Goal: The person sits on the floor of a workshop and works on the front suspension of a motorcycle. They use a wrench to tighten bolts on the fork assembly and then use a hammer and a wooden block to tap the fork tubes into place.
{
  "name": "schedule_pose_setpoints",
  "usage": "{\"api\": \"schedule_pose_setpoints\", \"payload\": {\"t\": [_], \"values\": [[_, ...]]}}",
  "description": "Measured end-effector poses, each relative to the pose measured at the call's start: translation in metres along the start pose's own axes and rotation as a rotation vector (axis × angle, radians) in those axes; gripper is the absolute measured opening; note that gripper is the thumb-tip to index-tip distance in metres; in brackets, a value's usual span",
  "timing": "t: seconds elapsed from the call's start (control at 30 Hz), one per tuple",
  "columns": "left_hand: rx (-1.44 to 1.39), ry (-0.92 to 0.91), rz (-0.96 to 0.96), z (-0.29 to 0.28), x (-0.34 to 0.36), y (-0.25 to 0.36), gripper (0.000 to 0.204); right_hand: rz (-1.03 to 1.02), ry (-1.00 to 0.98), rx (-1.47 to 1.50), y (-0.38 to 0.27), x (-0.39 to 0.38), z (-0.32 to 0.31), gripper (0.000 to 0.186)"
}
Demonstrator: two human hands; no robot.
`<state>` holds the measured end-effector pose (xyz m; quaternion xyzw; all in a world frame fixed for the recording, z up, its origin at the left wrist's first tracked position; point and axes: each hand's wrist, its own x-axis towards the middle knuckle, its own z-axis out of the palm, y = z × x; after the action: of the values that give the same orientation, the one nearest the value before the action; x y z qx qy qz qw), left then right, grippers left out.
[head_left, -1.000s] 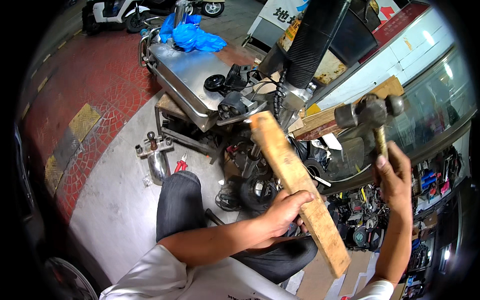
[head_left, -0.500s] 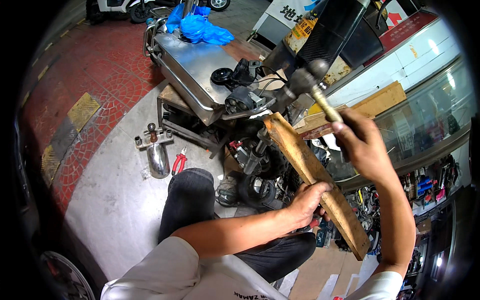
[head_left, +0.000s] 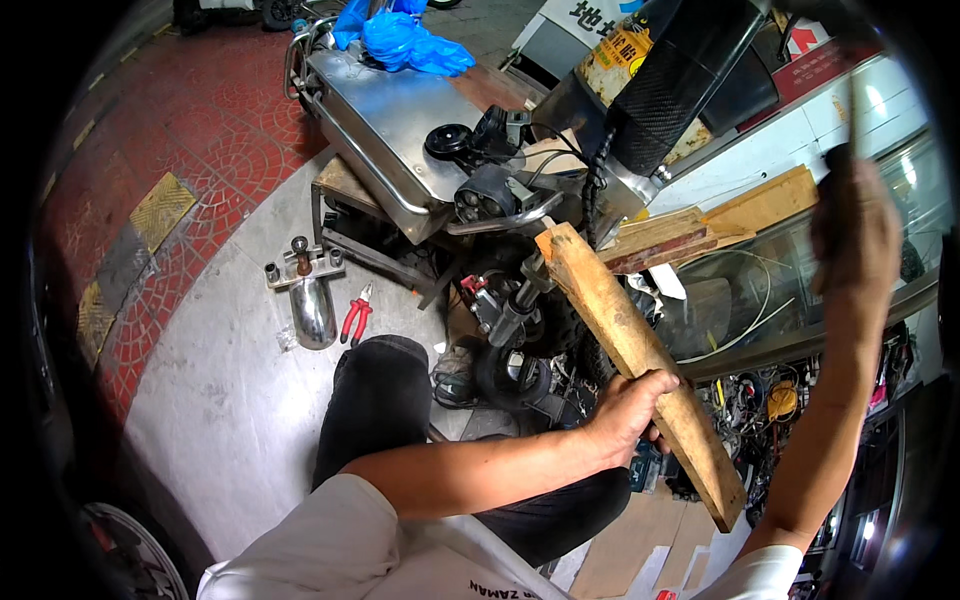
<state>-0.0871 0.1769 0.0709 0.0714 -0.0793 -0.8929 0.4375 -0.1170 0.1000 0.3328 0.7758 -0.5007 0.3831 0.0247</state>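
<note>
My left hand (head_left: 626, 412) is closed around a long wooden plank (head_left: 625, 335), thumb over its top face. The plank slants from lower right up to its far end, which lies by a scooter's metal front parts (head_left: 515, 220); I cannot tell whether they touch. Raised at the far right, my right hand (head_left: 858, 235) grips a hammer (head_left: 852, 115) by its handle. Motion blurs this hand, and the hammer's head is dark near the upper rim. The hammer is apart from the plank.
Red-handled pliers (head_left: 356, 314) and a metal fork clamp with a shiny cylinder (head_left: 314, 312) lie on the floor to the left. A metal footboard (head_left: 385, 120) rests on a low stand (head_left: 345, 190). A glass case (head_left: 740, 310) and loose boards (head_left: 760, 205) flank the right. Tools clutter the lower right.
My right hand has swung the hammer up and to the right, away from the plank's far end. The plank and my left hand have shifted slightly right.
</note>
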Motion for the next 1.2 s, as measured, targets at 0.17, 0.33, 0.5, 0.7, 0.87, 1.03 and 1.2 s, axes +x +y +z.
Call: {"api": "schedule_pose_setpoints", "payload": {"t": [0.17,0.33,0.5,0.7,0.87,1.03,1.2], "values": [[-0.01,-0.052,0.008,-0.003,0.002,-0.004,0.031,-0.413,-0.099,-0.493,0.039,-0.015,0.023,0.029],[-0.055,-0.022,0.005,0.004,-0.005,0.02,0.025,0.023,-0.753,-0.708,0.016,-0.04,0.068,0.023],[-0.011,-0.026,-0.012,-0.001,-0.003,0.012,0.025,0.014,-0.405,-0.164,0.019,-0.046,0.033,0.022],[0.012,-0.032,-0.011,0.001,-0.012,0.017,0.029,-0.059,-0.101,0.075,0.021,-0.021,0.023,0.027],[0.004,-0.03,-0.014,0.005,-0.007,0.01,0.028,-0.168,-0.723,-0.646,0.046,-0.058,0.068,0.031],[-0.003,-0.013,0.016,-0.001,-0.008,0.014,0.026,0.01,-0.663,-0.484,0.018,-0.043,0.049,0.028],[-0.024,-0.008,0.028,-0.004,-0.011,0.012,0.027,0.054,-0.068,0.135,0.006,-0.021,0.021,0.025]]}}
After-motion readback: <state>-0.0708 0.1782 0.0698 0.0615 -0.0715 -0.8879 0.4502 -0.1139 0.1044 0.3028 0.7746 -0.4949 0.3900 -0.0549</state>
